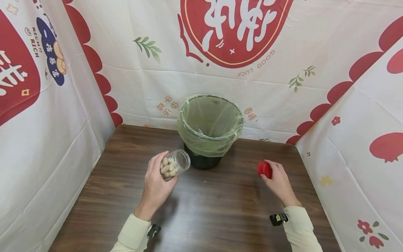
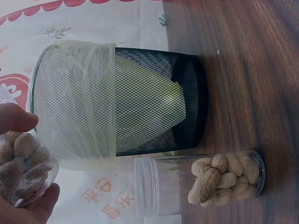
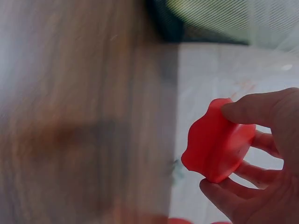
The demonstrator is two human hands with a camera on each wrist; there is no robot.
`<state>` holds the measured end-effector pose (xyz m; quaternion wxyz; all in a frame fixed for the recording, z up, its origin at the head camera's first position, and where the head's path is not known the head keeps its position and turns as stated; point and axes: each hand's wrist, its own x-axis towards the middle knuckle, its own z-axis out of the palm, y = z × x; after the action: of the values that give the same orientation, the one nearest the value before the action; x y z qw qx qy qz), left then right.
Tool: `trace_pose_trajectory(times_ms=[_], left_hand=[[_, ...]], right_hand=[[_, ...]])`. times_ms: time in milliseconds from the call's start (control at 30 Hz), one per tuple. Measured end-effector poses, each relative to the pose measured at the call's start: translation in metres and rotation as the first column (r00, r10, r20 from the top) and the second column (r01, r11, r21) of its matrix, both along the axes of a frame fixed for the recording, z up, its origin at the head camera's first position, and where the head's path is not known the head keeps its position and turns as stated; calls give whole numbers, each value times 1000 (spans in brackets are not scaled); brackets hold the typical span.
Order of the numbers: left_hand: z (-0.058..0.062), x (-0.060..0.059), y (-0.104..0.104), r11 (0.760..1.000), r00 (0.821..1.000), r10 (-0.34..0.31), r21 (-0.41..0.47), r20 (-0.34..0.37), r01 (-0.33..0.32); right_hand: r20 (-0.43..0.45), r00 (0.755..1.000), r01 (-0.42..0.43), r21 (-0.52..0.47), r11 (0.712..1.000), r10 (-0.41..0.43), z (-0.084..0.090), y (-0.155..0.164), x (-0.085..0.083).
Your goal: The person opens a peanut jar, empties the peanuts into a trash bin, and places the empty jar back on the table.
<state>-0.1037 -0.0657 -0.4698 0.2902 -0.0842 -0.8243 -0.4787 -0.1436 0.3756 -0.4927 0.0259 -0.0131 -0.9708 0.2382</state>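
My left hand [image 1: 156, 180] grips a clear plastic jar [image 1: 175, 164] partly filled with peanuts in their shells [image 1: 168, 168]. The jar has no lid and tilts with its mouth up and right, toward a black mesh bin [image 1: 203, 161]. In the left wrist view my fingertips [image 2: 16, 117] hold the jar [image 2: 23, 170] at the left edge. A second, fainter peanut jar [image 2: 201, 184] shows along the bottom there. My right hand [image 1: 277, 179] pinches a red lid [image 1: 264, 169] above the table, right of the bin. The right wrist view shows the lid [image 3: 217, 142] between thumb and fingers.
The bin is lined with a pale green bag [image 1: 209, 119] and stands at the back middle of the dark wooden table [image 1: 214, 217]. White cloth walls with red prints [image 1: 346, 140] close in the table at the left, back and right.
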Motion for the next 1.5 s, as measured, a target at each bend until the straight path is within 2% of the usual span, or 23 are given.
trace_pose_trajectory(times_ms=[167, 333, 600, 867, 1133, 1333, 1500], left_hand=[[0, -1, -1, 1000, 1000, 12, 12, 17, -12], [-1, -2, -2, 1000, 1000, 16, 21, 19, -17], [-4, -3, -4, 1000, 1000, 21, 23, 5, -21], [-4, -3, -5, 999, 1000, 21, 25, 10, -21], [0, -9, -13, 997, 998, 55, 59, 13, -56], [6, -16, -22, 994, 997, 78, 80, 12, -79], [14, -25, -28, 994, 997, 74, 78, -2, -74]], right_hand=[[51, 998, 44, 32, 999, -45, -22, 19, -1], [105, 992, 67, 65, 996, -73, -35, 30, -1], [217, 968, 99, 126, 987, -125, -51, 40, 3], [257, 953, 117, 164, 980, -157, -58, 43, 3], [264, 956, 93, 151, 984, -131, -44, 49, -2], [242, 965, 65, 157, 985, -102, -20, 55, -7], [177, 982, 38, 184, 982, -72, 4, 49, -15]])
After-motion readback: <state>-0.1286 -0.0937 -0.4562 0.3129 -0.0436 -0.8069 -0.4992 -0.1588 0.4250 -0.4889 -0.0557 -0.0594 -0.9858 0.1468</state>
